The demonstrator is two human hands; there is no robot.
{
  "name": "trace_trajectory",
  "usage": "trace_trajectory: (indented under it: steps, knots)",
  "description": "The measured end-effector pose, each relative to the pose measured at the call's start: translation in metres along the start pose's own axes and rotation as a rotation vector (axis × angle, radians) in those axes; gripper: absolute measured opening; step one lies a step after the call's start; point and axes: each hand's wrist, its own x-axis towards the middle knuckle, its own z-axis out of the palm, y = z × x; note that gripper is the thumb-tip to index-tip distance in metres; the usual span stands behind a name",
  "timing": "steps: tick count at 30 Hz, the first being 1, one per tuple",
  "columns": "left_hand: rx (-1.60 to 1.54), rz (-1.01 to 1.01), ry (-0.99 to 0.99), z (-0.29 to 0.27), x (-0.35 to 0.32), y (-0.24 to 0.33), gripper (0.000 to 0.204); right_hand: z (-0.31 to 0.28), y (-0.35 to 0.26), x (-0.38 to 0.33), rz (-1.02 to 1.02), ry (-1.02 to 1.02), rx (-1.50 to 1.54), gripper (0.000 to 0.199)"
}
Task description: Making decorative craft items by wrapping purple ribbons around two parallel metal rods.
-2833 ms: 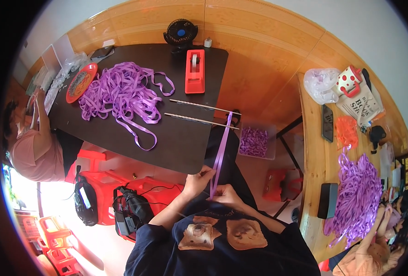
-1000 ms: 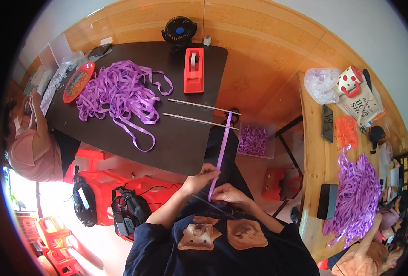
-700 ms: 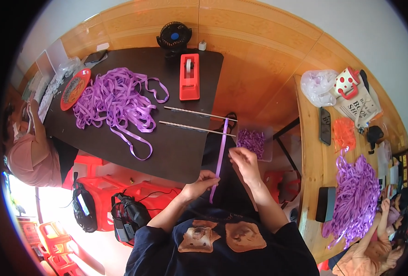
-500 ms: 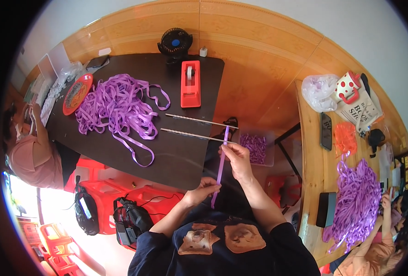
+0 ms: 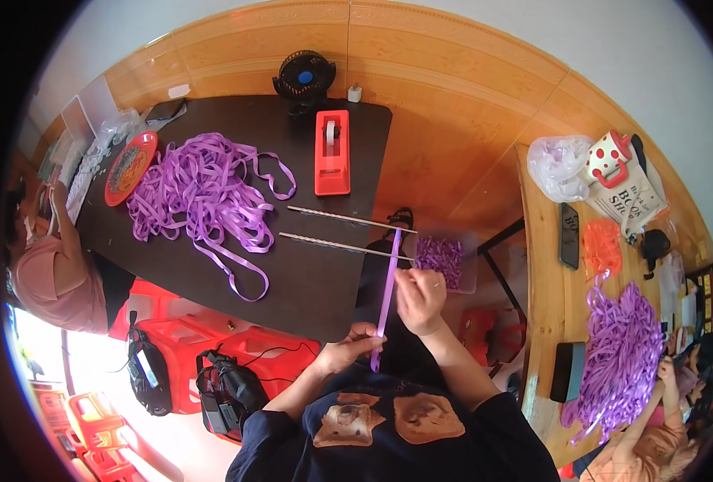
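Observation:
Two thin metal rods (image 5: 348, 218) with twisted shafts stick out past the right edge of the dark table. A flat purple ribbon (image 5: 388, 291) hangs at their outer ends and runs down toward me; whether it loops round both rods is hard to see. Its lower part is pinched by my left hand (image 5: 352, 349), a short tail dangling below the fingers. My right hand (image 5: 422, 300) is just right of the ribbon, under the rod ends, its fingers curled together and slightly blurred. What they hold, if anything, is hidden. A tangled heap of purple ribbon (image 5: 204, 189) lies on the table.
On the dark table (image 5: 308, 297) stand a red tape dispenser (image 5: 332, 165), a black fan (image 5: 305, 76) and a red plate (image 5: 119, 189). Below the rods is a bin of purple pieces (image 5: 445, 261). People sit left and right; a wooden table (image 5: 545, 321) holds more ribbon (image 5: 618, 353).
My right hand has shifted slightly right and down, from gripping the ribbon below the rods to beside it. My left hand has moved a little lower, still pinching the ribbon.

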Motion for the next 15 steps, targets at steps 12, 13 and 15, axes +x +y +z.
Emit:
trace_trajectory:
  steps: [12, 13, 15]
  knots:
    - [-0.079, 0.028, -0.048, 0.003, 0.002, 0.0, 0.015, -0.007, -0.012, -0.012, -0.331, -0.108, -0.07, 0.04]
    - [-0.079, 0.028, -0.049, 0.003, 0.002, 0.0, 0.015, -0.009, -0.013, -0.012, -0.331, -0.108, -0.07, 0.04]
    - [-0.085, 0.016, -0.042, 0.001, 0.001, -0.001, 0.015, -0.012, -0.014, -0.012, -0.344, -0.127, -0.088, 0.039]
